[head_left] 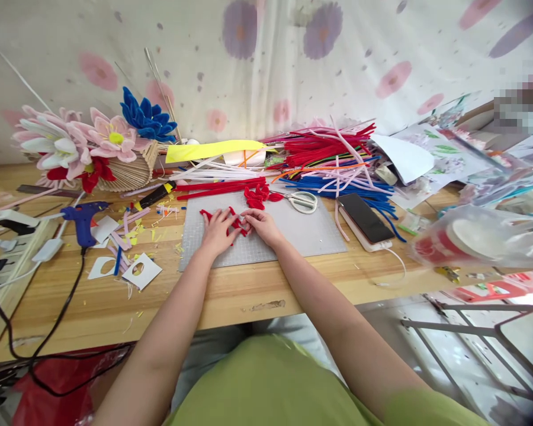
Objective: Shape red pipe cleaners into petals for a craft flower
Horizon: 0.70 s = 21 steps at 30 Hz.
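Both hands are working on the grey mat (293, 234): left hand (217, 231) and right hand (261, 225) are pinching a red pipe-cleaner shape (236, 223) between their fingertips. Finished red petals (256, 196) are lying just behind. A large heap of straight pipe cleaners (337, 160) is waiting unused, so much bending is probably remaining.

Bare room is left on the grey cutting mat (311, 234) along its right and near parts. Behind the mat, passage is blocked by scissors (302, 201) and heaped pipe cleaners (333, 157). Right of it lies a phone (365, 218); left of it, a glue gun (83, 220) and paper scraps (142, 271).
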Available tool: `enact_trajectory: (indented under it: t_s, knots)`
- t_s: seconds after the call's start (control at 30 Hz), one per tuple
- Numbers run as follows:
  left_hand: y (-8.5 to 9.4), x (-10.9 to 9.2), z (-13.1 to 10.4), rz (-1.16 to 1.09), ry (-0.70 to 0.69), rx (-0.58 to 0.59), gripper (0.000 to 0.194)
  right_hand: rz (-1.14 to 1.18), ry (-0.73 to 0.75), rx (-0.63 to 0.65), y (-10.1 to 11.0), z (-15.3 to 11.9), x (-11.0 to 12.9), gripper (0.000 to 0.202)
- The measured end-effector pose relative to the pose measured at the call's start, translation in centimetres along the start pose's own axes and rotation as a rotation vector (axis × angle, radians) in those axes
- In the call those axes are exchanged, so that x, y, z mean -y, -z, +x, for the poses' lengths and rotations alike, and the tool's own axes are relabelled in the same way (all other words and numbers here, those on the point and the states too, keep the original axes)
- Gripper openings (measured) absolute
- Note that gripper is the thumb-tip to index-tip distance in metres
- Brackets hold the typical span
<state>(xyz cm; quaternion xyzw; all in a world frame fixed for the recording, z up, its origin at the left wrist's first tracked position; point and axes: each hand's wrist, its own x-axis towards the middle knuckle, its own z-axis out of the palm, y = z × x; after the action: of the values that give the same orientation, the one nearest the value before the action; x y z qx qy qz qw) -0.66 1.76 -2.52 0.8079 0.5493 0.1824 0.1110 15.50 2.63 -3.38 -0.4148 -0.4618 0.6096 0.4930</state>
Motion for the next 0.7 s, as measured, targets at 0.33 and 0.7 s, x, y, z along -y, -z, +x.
enact_trajectory:
  t_s: [0.33,0.7]
  knots:
    - [1.7,2.3,1.4,-0.092,0.147,-0.160,0.047,-0.729,0.353,-0.100,-0.8,-0.7,-0.1,0.026]
    - [1.2,4.4,0.9,-0.351,0.186,-0.444,0.019,-0.416,0.192,-0.240,-0.3,0.3,-0.3,0.026]
